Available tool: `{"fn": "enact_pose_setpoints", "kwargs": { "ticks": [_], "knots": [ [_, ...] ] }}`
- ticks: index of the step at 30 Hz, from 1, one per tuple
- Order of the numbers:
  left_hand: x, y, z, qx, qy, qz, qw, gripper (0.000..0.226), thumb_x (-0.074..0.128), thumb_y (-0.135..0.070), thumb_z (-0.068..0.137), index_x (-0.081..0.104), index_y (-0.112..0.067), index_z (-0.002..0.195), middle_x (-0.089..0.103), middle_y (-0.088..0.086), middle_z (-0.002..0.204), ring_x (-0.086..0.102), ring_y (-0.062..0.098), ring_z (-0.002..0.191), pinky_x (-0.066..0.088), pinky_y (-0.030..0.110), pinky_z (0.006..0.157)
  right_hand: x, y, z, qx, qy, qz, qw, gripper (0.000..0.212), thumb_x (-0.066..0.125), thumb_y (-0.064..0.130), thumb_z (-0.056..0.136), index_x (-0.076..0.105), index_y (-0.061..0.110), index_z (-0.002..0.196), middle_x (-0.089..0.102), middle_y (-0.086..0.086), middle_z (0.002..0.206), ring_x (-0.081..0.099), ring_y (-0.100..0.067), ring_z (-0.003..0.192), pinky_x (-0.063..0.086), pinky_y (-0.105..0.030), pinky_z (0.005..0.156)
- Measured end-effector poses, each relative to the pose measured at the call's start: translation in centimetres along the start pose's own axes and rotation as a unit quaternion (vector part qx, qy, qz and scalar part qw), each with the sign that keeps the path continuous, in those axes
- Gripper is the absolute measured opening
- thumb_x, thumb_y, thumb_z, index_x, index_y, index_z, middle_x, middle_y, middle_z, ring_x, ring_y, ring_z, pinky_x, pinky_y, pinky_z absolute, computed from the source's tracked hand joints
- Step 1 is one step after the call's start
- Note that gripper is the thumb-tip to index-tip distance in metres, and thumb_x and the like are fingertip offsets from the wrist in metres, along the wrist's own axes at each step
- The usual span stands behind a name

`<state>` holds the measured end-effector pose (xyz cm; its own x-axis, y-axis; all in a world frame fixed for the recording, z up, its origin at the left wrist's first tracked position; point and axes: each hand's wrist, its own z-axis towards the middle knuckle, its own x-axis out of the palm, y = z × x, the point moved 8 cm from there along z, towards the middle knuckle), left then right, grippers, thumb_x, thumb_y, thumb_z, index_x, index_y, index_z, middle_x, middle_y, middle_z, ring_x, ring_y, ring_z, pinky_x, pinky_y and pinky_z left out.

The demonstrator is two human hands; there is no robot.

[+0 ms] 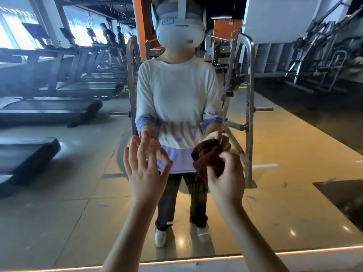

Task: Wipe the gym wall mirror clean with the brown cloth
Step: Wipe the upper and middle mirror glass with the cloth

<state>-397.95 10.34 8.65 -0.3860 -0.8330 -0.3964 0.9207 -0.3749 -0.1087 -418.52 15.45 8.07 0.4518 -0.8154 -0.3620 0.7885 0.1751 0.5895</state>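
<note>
A gym wall mirror (78,173) fills the view, reflecting treadmills (49,107) and a person whose shirt shows mirrored purple lettering, unreadable. The left hand (144,169) is spread wide, empty. The right hand (225,179) grips the bunched brown cloth (208,156) near the glass.

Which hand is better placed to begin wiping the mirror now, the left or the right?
The right hand, probably: it already grips the bunched brown cloth close to the mirror. The left hand is open and empty.
</note>
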Motion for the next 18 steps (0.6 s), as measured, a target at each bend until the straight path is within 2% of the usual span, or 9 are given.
{"fn": "enact_pose_setpoints", "kwargs": {
  "ticks": [1,3,6,8,10,12,15,18],
  "knots": [
    [0.0,0.0,0.0,-0.004,0.003,-0.002,1.0,0.078,0.068,-0.04,0.086,0.031,-0.007,0.147,0.029,0.015,0.152,0.024,0.039,0.144,0.017,0.054,0.119,-0.3,-0.3,0.5,0.001,0.005,-0.002,1.0,0.036,0.078,0.013,0.077,0.058,0.007,0.107,0.065,-0.013,0.107,0.063,-0.025,0.093,0.04,-0.015,0.068],
    [-0.1,0.1,0.1,-0.026,0.014,-0.015,0.999,0.076,0.06,-0.043,0.087,0.033,-0.006,0.148,0.029,0.014,0.153,0.022,0.037,0.145,0.022,0.057,0.117,-1.9,-1.6,1.7,0.045,-0.034,0.022,0.998,0.035,0.077,0.01,0.079,0.059,0.004,0.108,0.065,-0.014,0.108,0.063,-0.027,0.093,0.035,-0.011,0.067],
    [-0.7,-0.4,0.7,-0.04,0.011,-0.046,0.998,0.073,0.056,-0.043,0.088,0.041,-0.002,0.147,0.038,0.015,0.151,0.025,0.033,0.145,0.026,0.056,0.116,-4.0,-3.2,2.7,0.127,-0.122,0.097,0.98,0.036,0.07,0.008,0.084,0.056,0.003,0.117,0.06,-0.014,0.12,0.061,-0.027,0.106,0.048,-0.021,0.075],
    [-1.1,-1.9,1.5,0.011,0.001,-0.043,0.999,0.069,0.058,-0.04,0.09,0.04,-0.008,0.148,0.039,0.013,0.152,0.027,0.033,0.144,0.024,0.053,0.118,-3.8,-2.1,2.6,0.113,-0.118,0.085,0.983,0.036,0.07,0.006,0.084,0.056,0.001,0.117,0.059,-0.016,0.119,0.061,-0.03,0.106,0.043,-0.016,0.074],
    [-1.0,-3.5,2.4,0.061,-0.001,-0.033,0.998,0.07,0.062,-0.039,0.09,0.038,-0.01,0.149,0.037,0.011,0.155,0.026,0.033,0.146,0.022,0.05,0.12,-2.6,0.1,2.6,0.032,-0.072,0.031,0.996,0.036,0.076,0.004,0.078,0.059,0.0,0.11,0.063,-0.017,0.109,0.063,-0.031,0.096,0.033,-0.01,0.069],
    [-0.4,-4.3,3.2,0.066,0.002,-0.026,0.998,0.072,0.064,-0.041,0.089,0.038,-0.012,0.15,0.04,0.012,0.155,0.027,0.034,0.146,0.02,0.05,0.12,-2.4,1.2,3.4,-0.022,-0.042,-0.001,0.999,0.036,0.079,0.004,0.075,0.061,0.001,0.106,0.065,-0.015,0.103,0.062,-0.027,0.088,0.031,-0.01,0.065],
    [0.0,-4.5,3.2,0.061,-0.014,-0.011,0.998,0.067,0.062,-0.041,0.091,0.041,-0.012,0.148,0.044,0.013,0.153,0.03,0.035,0.145,0.021,0.05,0.12,-5.0,0.4,5.8,0.016,-0.11,0.055,0.992,0.033,0.074,0.005,0.081,0.06,0.0,0.11,0.064,-0.014,0.107,0.055,-0.012,0.092,0.035,-0.004,0.067],
    [0.1,-4.5,3.2,0.062,-0.019,-0.005,0.998,0.066,0.063,-0.041,0.091,0.043,-0.012,0.147,0.044,0.013,0.153,0.029,0.035,0.145,0.016,0.047,0.122,-6.4,-0.5,6.4,0.075,-0.176,0.115,0.975,0.035,0.068,0.007,0.086,0.057,-0.001,0.117,0.06,-0.009,0.113,0.053,-0.011,0.099,0.042,-0.006,0.076]
  ]
}}
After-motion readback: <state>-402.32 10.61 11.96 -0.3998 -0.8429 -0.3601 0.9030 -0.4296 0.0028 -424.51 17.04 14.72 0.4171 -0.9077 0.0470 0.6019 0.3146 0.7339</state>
